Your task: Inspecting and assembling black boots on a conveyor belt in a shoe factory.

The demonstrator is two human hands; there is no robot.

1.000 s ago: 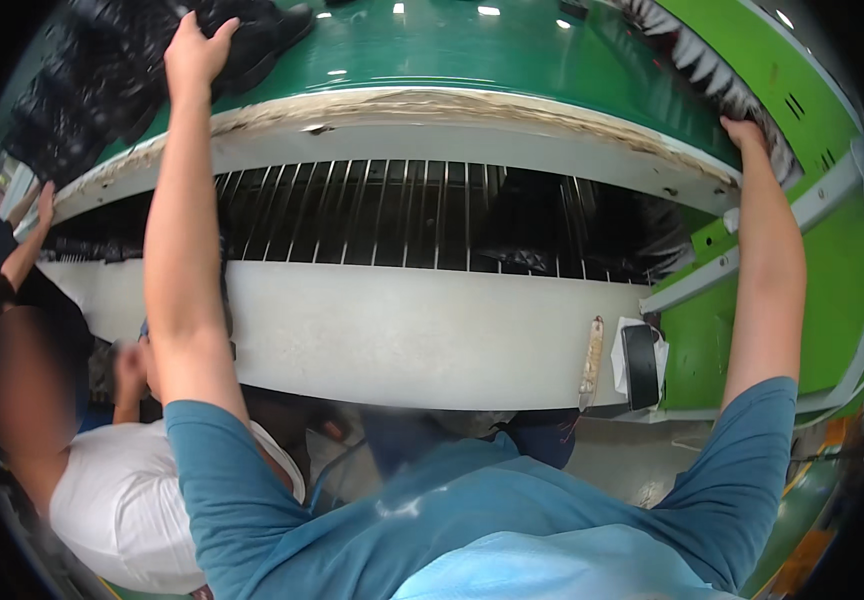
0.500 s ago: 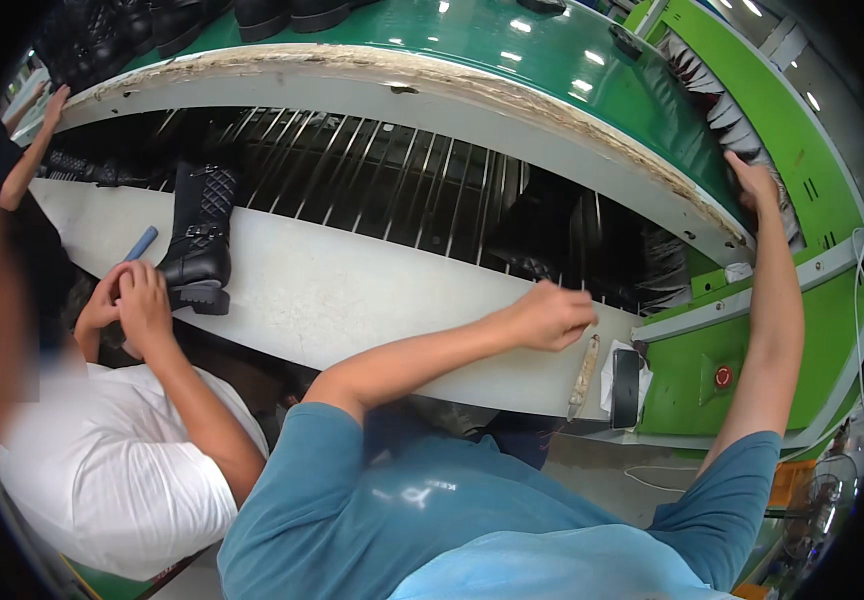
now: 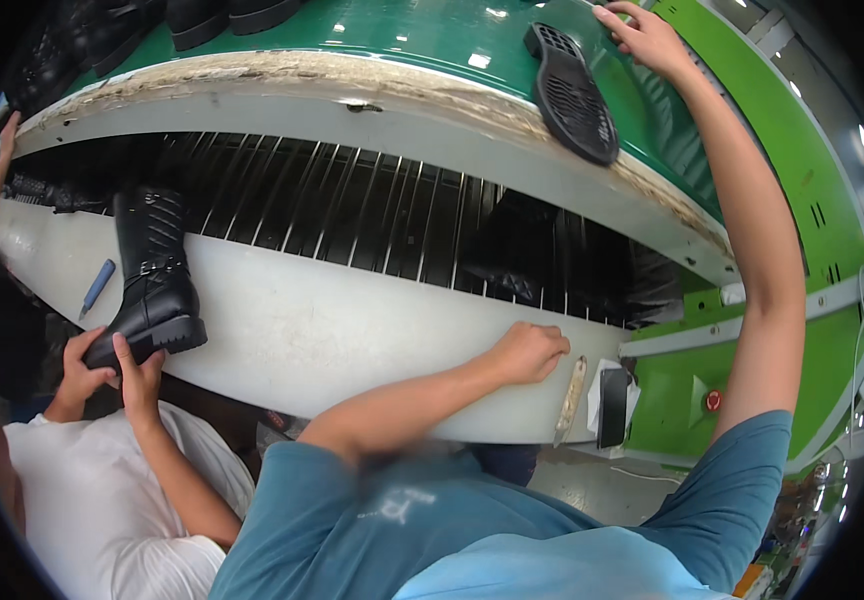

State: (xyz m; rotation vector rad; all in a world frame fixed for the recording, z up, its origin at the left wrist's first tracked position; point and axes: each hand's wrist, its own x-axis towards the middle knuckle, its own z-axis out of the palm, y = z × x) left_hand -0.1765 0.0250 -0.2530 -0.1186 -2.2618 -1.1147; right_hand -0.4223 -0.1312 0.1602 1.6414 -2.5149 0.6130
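We reach our right hand (image 3: 652, 40) up, fingers spread, to the black shoe sole (image 3: 572, 92) lying on the green upper belt (image 3: 422, 40); left hand (image 3: 530, 352), loosely curled, rests empty on the white shelf (image 3: 352, 340). Judged next: close on the sole's heel and lift.
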